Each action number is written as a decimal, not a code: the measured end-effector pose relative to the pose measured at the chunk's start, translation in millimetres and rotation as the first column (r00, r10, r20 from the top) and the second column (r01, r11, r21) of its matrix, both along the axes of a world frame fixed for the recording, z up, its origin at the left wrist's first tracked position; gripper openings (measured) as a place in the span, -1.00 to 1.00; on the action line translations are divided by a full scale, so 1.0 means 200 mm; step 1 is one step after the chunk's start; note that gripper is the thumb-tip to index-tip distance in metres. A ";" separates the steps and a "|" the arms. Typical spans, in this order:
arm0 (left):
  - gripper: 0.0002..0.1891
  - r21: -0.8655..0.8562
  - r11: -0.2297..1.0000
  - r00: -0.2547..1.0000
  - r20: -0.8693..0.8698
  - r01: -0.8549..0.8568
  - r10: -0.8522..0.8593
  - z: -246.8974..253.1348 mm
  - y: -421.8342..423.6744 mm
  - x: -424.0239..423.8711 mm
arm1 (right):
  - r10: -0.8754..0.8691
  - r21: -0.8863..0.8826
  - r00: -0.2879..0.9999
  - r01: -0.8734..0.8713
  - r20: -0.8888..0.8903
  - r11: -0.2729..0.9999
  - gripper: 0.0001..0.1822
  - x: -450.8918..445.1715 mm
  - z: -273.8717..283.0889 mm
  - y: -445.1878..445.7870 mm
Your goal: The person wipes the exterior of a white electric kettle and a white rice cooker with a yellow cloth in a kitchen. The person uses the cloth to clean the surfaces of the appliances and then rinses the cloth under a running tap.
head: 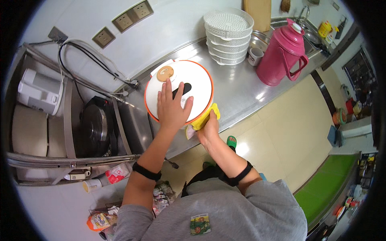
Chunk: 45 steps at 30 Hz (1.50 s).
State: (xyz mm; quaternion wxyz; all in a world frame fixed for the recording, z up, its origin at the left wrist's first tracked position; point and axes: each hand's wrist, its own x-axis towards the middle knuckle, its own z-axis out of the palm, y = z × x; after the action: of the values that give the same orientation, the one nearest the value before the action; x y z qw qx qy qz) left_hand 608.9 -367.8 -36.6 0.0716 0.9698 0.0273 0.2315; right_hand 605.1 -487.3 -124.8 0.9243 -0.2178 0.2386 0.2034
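A round white electric appliance [197,81] with an orange rim, probably a rice cooker, stands on the steel counter. Its top has a brown round cap [165,73] and a black panel [182,90]. My left hand [173,110] lies flat on that top with the fingers spread, the fingertips near the cap and panel. Low on the appliance's near right side, my right hand [210,128] holds a yellow cloth [205,119] against the wall. A paler part of the cloth hangs below the hand.
Stacked white perforated trays [229,36] stand near the wall. To their right are a mug [255,56], a steel bowl [258,40] and a pink thermos jug [279,57]. A metal rack [69,120] borders the left. A power plug [174,165] dangles off the counter's front edge.
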 end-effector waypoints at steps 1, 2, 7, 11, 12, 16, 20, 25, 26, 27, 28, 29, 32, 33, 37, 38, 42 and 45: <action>-0.41 -0.011 1.000 1.000 0.000 -0.006 0.006 0.00 0.00 -0.01 | -0.027 -0.034 1.000 0.027 -0.010 0.999 -0.43 -0.01 0.05 0.01; -0.41 -0.022 1.000 1.000 -0.001 -0.014 0.014 0.00 0.00 -0.01 | -0.052 -0.068 0.998 0.051 -0.018 0.996 -0.46 -0.02 0.11 0.02; -0.40 -0.033 0.999 1.000 0.016 -0.017 0.017 0.01 0.01 -0.02 | -0.018 -0.168 0.997 0.029 0.070 0.985 -0.41 -0.02 0.13 0.03; -0.44 -0.072 0.997 0.999 0.051 0.012 -0.009 0.01 -0.01 -0.02 | -0.025 -0.244 0.999 0.029 0.023 0.969 -0.45 0.10 -0.25 0.03; -0.45 -0.078 0.997 0.998 0.063 0.006 -0.001 0.00 0.00 -0.03 | -0.019 -0.273 1.000 0.017 -0.004 0.962 -0.45 0.09 -0.24 0.03; -0.52 -0.250 0.960 0.984 0.154 0.129 -0.092 0.01 0.02 -0.04 | 0.082 -0.232 0.995 -0.067 0.059 0.970 -0.49 0.19 -0.57 -0.10; -0.60 -0.418 0.832 0.909 0.354 0.365 -0.221 0.03 0.13 -0.11 | 0.274 -0.279 0.961 -0.256 0.027 0.925 -0.57 0.14 -0.39 -0.29; -0.52 -0.394 0.793 0.865 0.391 0.466 -0.314 0.03 0.09 -0.30 | 0.266 -0.439 0.934 -0.141 0.238 0.888 -0.53 -0.03 0.15 -0.44; -0.46 -0.423 0.762 0.859 0.382 0.491 -0.342 0.02 0.05 -0.38 | 0.264 -0.474 0.913 -0.092 0.310 0.876 -0.52 -0.08 0.26 -0.43; -0.40 -0.453 0.726 0.849 0.375 0.518 -0.372 0.00 -0.01 -0.45 | 0.307 -0.454 0.881 -0.122 0.360 0.883 -0.50 -0.11 0.34 -0.42; -0.30 -0.547 0.654 0.849 0.406 0.522 -0.338 -0.04 -0.07 -0.52 | 0.354 -0.433 0.843 -0.164 0.406 0.887 -0.48 -0.15 0.41 -0.39; -0.19 -0.630 0.572 0.849 0.436 0.526 -0.300 -0.07 -0.14 -0.56 | 0.397 -0.412 0.800 -0.208 0.450 0.887 -0.46 -0.19 0.46 -0.36; -0.14 -0.812 0.428 0.910 0.407 0.397 -0.072 -0.19 -0.24 -0.67 | 0.768 -0.759 0.370 -0.206 0.523 0.617 -0.36 -0.25 0.53 -0.33; -0.17 -0.878 0.334 0.929 0.371 0.344 0.017 -0.26 -0.24 -0.68 | 0.921 -0.923 0.067 0.071 0.383 0.378 -0.38 -0.22 0.62 -0.30; -0.36 -0.966 0.171 0.937 0.233 0.193 0.262 -0.41 -0.15 -0.72 | 0.916 -0.905 0.255 0.375 0.310 0.202 -0.44 -0.03 0.74 -0.19; -0.34 -0.964 0.202 0.942 0.221 0.172 0.254 -0.47 -0.15 -0.72 | 0.924 -0.815 0.198 0.554 0.328 0.171 -0.45 0.05 0.74 -0.15; -0.21 -0.935 0.354 0.965 0.115 0.025 0.235 -0.49 -0.35 -0.67 | 0.969 -0.489 0.050 0.869 0.242 0.077 -0.47 0.36 0.55 0.10; -0.18 -0.912 0.411 0.947 0.120 -0.013 0.298 -0.55 -0.47 -0.53 | 0.999 -0.494 0.010 0.869 0.035 0.009 -0.47 0.32 0.50 0.19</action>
State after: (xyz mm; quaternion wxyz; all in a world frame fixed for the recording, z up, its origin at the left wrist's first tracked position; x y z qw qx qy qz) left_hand 502.1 -462.4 -146.2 0.5596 0.7326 0.2279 0.3132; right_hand 669.9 -449.5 -25.1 0.1591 -0.8532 -0.4827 -0.1174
